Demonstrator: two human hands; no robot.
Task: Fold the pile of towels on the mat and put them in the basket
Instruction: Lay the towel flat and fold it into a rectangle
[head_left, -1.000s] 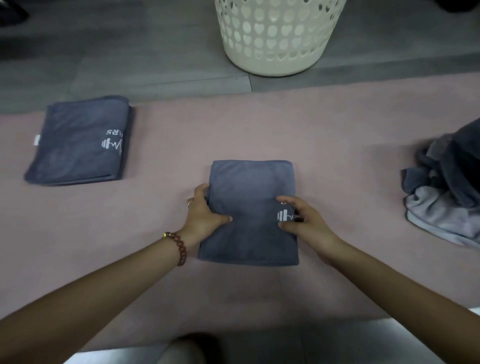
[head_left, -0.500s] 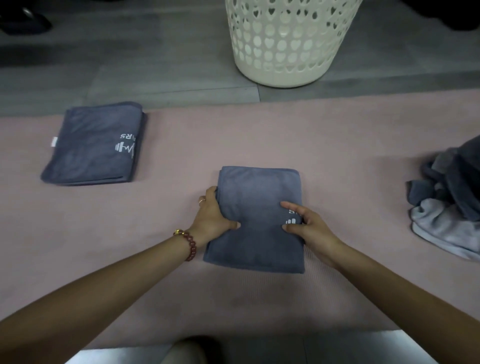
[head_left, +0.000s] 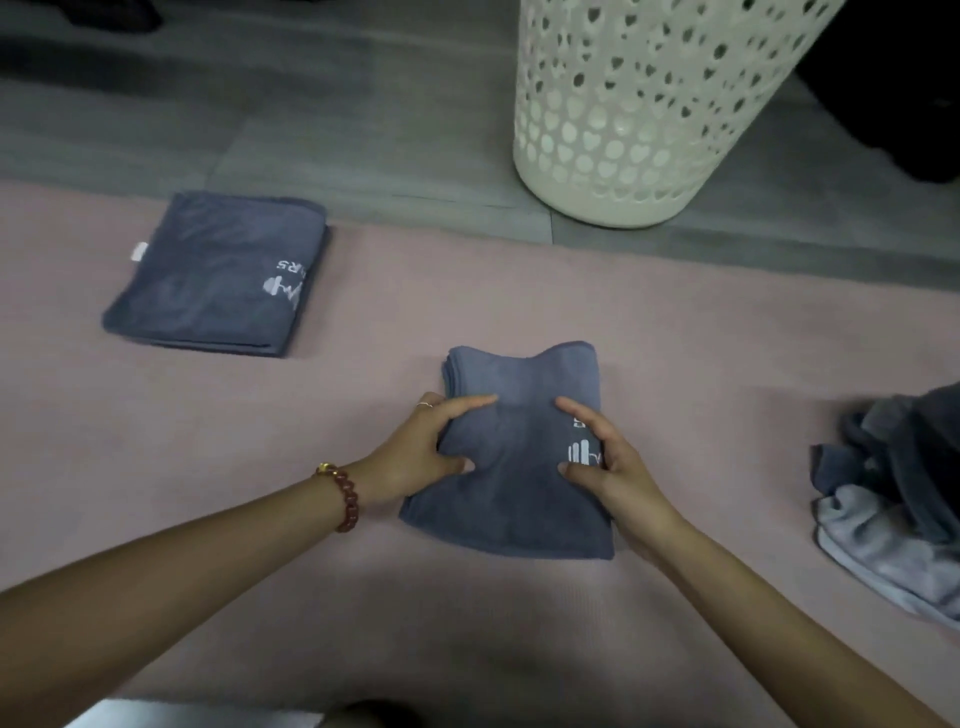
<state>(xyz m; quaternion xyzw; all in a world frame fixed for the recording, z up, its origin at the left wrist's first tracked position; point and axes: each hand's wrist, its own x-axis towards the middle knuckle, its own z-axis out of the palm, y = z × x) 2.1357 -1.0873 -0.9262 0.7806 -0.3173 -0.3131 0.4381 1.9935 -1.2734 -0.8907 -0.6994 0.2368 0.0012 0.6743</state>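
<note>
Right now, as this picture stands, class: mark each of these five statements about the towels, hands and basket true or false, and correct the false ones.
1. The left hand and the right hand both grip the middle towel on the mat. True.
2. The basket stands on the mat. False: it stands on the grey floor beyond the mat.
3. A second folded towel lies on the mat to the person's left. True.
4. The unfolded pile lies at the left edge of view. False: it lies at the right edge.
5. The bead bracelet is on the right wrist. False: it is on the left wrist.
</note>
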